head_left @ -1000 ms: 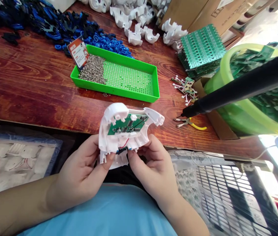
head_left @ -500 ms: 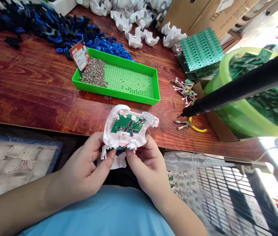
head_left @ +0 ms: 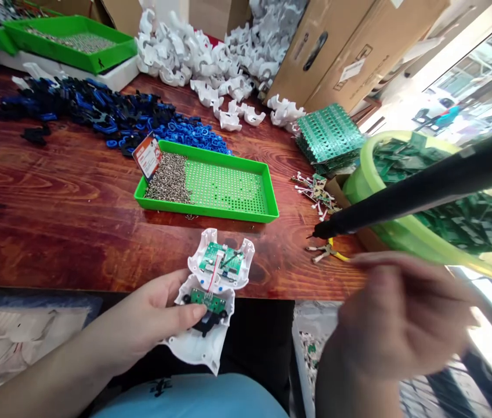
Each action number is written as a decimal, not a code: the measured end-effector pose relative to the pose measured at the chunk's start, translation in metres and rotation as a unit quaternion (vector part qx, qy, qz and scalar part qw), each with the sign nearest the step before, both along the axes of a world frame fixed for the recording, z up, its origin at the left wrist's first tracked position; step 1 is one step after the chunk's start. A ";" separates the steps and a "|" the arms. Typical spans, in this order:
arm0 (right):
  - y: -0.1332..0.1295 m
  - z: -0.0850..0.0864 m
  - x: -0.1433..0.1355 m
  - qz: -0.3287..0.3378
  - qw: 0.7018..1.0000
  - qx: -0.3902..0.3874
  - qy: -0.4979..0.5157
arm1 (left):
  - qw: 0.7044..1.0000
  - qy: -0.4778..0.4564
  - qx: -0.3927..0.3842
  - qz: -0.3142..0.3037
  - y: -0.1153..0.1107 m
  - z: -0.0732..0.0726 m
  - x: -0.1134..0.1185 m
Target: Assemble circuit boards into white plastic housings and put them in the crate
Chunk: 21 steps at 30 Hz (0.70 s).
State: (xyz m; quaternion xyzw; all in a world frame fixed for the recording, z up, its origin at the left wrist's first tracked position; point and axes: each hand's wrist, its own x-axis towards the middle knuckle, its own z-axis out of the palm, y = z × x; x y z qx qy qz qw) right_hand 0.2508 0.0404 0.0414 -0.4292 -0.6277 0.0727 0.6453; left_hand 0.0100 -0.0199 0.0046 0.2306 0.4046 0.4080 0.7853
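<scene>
My left hand (head_left: 154, 316) grips an opened white game controller shell (head_left: 200, 351), its thumb pressing on the lower half beside a small green board (head_left: 213, 301) and black parts. The upper half carries a larger green circuit board (head_left: 234, 266). A ribbon of red and white wires (head_left: 214, 274) links the two halves. Off to the right, my right hand (head_left: 398, 325) is raised and smeared by motion, so its fingers are unclear. It is below a black pen-shaped electric screwdriver (head_left: 402, 197) that slants in from the right, tip pointing down-left.
A green tray (head_left: 206, 213) of screws sits ahead, with a card in it. Behind lie blue and black parts (head_left: 111, 110) and white shells (head_left: 211, 64). To the right are stacked green boards (head_left: 330, 133), yellow-handled pliers (head_left: 326, 251) and a bucket of boards (head_left: 365, 174).
My right hand has let go of the shell and moved right, toward the screwdriver. The shell halves now lie spread apart in my left hand. The view has tilted up.
</scene>
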 end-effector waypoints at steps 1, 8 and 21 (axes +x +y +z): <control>0.012 0.005 0.008 -0.091 0.991 0.084 0.051 | 1.000 -0.003 -0.011 -0.002 0.000 0.000 0.001; 0.061 0.020 0.010 0.058 0.983 -0.143 0.095 | 0.998 -0.024 -0.060 0.015 0.007 0.002 0.011; 0.111 0.030 -0.065 0.181 0.970 -0.004 0.160 | 0.993 -0.042 -0.101 0.050 0.017 0.001 0.015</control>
